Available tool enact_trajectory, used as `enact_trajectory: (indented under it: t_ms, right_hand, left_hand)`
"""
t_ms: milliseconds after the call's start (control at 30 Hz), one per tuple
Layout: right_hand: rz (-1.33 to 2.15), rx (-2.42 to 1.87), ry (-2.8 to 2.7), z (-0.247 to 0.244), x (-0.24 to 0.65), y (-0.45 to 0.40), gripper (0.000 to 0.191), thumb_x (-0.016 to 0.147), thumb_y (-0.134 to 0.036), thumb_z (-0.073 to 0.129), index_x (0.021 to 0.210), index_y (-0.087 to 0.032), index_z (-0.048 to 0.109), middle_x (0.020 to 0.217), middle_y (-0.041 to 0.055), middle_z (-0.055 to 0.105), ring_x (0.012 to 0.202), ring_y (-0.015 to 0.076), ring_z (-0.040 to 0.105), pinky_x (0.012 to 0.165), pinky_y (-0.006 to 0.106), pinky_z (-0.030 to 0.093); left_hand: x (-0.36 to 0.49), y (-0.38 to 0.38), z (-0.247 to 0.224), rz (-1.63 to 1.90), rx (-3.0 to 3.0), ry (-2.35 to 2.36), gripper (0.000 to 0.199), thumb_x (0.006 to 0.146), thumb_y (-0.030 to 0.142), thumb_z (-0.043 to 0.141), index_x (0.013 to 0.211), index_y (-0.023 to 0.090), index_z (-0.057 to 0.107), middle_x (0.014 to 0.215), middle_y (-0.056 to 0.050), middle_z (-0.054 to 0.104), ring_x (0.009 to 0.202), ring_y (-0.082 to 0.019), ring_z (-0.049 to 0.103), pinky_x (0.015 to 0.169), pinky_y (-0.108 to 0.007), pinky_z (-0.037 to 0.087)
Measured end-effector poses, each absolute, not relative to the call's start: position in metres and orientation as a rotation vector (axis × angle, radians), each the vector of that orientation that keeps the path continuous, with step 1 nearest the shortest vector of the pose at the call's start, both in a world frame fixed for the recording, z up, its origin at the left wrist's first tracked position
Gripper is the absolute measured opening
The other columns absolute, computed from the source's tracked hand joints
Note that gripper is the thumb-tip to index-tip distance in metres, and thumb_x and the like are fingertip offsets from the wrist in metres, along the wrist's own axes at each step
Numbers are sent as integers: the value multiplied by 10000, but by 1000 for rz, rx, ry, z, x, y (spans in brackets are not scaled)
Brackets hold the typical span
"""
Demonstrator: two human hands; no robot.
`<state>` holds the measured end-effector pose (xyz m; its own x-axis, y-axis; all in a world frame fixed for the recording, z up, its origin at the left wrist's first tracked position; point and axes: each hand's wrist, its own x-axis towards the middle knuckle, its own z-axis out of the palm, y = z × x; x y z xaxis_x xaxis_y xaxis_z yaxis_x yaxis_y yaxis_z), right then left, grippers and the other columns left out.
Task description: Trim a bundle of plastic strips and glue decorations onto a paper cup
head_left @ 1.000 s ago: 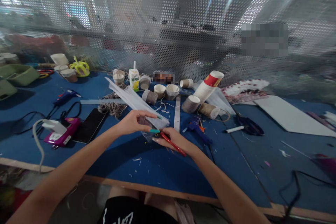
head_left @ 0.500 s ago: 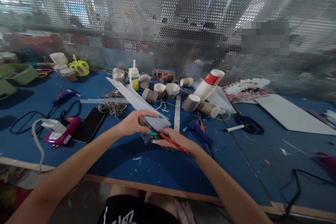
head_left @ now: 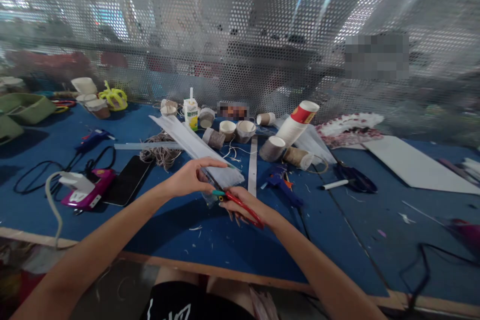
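My right hand point(head_left: 243, 202) is closed around the red handles of a pair of scissors point(head_left: 245, 208), whose dark blades point up and left towards my left hand. My left hand point(head_left: 193, 177) is curled with thumb and fingers around a piece of clear plastic point(head_left: 210, 199), part of which shows below the thumb. The scissor blades lie across or beside this plastic; which one I cannot tell. Just behind both hands lies a bundle of long white translucent strips point(head_left: 202, 152). A pale flat strip point(head_left: 253, 167) lies beyond my right hand.
Twine-wrapped paper cups point(head_left: 272, 148) and a leaning cup stack point(head_left: 298, 125) stand behind. A blue glue gun point(head_left: 283, 186) is at right, with a marker point(head_left: 335, 184). Grey cord point(head_left: 161, 150), a phone point(head_left: 128, 180) and a magenta power strip point(head_left: 90, 192) lie at left.
The red scissor handle has swung lower and towards me, and the fingers of my right hand now show beneath it. My left hand has stayed almost in place; less of the clear plastic shows.
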<state>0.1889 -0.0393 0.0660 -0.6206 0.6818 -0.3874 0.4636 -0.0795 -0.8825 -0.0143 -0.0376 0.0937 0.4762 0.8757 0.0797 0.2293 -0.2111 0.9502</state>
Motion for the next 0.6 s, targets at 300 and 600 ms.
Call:
enact_trajectory:
  t_ms: [300, 600]
  right_hand:
    - [1801, -1281, -1964, 67, 185, -41, 339, 691, -458, 648, 788, -159, 522, 467, -78, 496, 339, 65, 463, 309, 161, 355]
    - [1864, -1145, -1982, 82, 188, -44, 273, 750, -406, 621, 784, -173, 482, 540, -56, 503, 420, 65, 462, 405, 186, 391]
  left_hand:
    - [-16, -36, 86, 826, 1663, 874, 537, 637, 171, 710, 1157, 204, 579, 1256, -94, 521, 545, -30, 591, 489, -162, 495]
    - [-20, -38, 98, 852, 1678, 911, 573, 635, 172, 719, 1184, 204, 559, 1334, -127, 458, 535, -13, 579, 478, -153, 488]
